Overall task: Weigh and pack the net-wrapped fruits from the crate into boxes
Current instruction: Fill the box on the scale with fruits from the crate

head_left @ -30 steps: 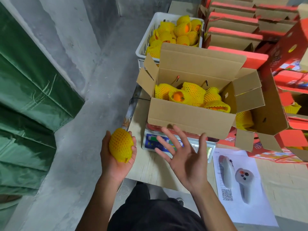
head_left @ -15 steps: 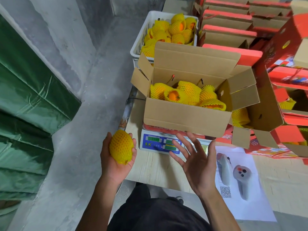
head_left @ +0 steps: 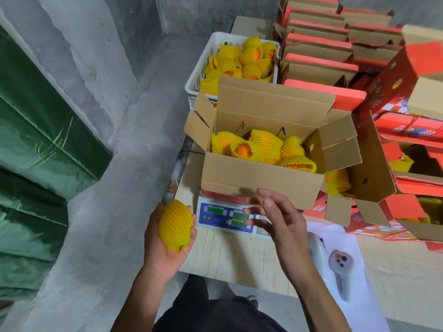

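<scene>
Fruit (head_left: 175,225) gripped in left hand (head_left: 167,238), off table's left edge. Right hand (head_left: 275,216) open, empty, over scale (head_left: 224,218). Box (head_left: 261,178) on scale looks nearly full; crate (head_left: 239,61) at far edge still loaded, so plenty left.

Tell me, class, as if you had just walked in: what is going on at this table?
A person is packing net-wrapped fruit. The left hand holds one wrapped fruit beside the table edge. The right hand, fingers loosely spread and holding nothing, hovers over the scale. An open cardboard box, already partly filled with wrapped fruits, sits on that scale. Behind it stands a white crate with more fruit.
</scene>
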Motion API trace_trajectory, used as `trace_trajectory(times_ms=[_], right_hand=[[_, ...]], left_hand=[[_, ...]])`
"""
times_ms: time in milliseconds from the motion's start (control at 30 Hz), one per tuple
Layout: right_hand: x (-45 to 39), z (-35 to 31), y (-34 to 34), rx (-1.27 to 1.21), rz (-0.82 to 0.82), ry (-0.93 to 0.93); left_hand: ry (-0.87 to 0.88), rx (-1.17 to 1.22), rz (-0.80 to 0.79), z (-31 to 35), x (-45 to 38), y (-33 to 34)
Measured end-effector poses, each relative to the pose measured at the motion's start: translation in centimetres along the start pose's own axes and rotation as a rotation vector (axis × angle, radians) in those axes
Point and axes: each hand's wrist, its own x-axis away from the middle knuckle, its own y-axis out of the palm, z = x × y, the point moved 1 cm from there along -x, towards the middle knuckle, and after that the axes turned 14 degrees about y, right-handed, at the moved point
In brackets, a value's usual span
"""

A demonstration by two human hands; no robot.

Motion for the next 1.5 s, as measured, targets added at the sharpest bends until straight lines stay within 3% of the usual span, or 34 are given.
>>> trace_trajectory(times_ms=[167, 333, 433, 533, 733, 833, 1000, 1200, 1333, 1500], right_hand=[[-4.5, -5.1, 1.3, 0.281, 0.081, -0.179], [-9.8, -8.3, 3.0, 1.003, 0.410, -0.379], [-12.5, -8.9, 4.6, 1.330, 0.440, -0.165], [-14.7, -8.4, 5.8, 1.432, 0.352, 0.151], [-16.8, -8.2, 6.4, 1.335, 0.349, 0.279], [-16.7, -7.9, 5.6, 1.205, 0.350, 0.245], [-14.0, -8.1, 4.6, 0.721, 0.437, -0.147], [-7.6, -6.2, 5.6, 0.217, 0.271, -0.363], [-3.1, -1.5, 7.3, 0.253, 0.127, -0.403], [-0.7, 3.7, 9.8, 0.396, 0.019, -0.419]], left_hand=[[-0.007, -0.060, 0.022, -0.8, 0.3, 0.4], [-0.006, -0.106, 0.032, -1.3, 0.5, 0.5], [-0.023, -0.121, 0.031, -1.5, 0.7, 0.5], [-0.020, -0.126, 0.026, -1.6, 0.8, 0.2], [0.008, -0.139, 0.035, -1.5, 1.4, -0.2], [0.019, -0.133, 0.036, -1.2, 1.6, -0.1], [0.047, -0.111, 0.026, -0.4, 1.4, -0.3], [0.037, 0.034, 0.011, -0.1, 1.7, 0.2], [0.078, 0.176, -0.062, 0.4, 1.8, 0.0], [0.143, 0.020, -0.159, 0.3, 1.5, -0.3]])
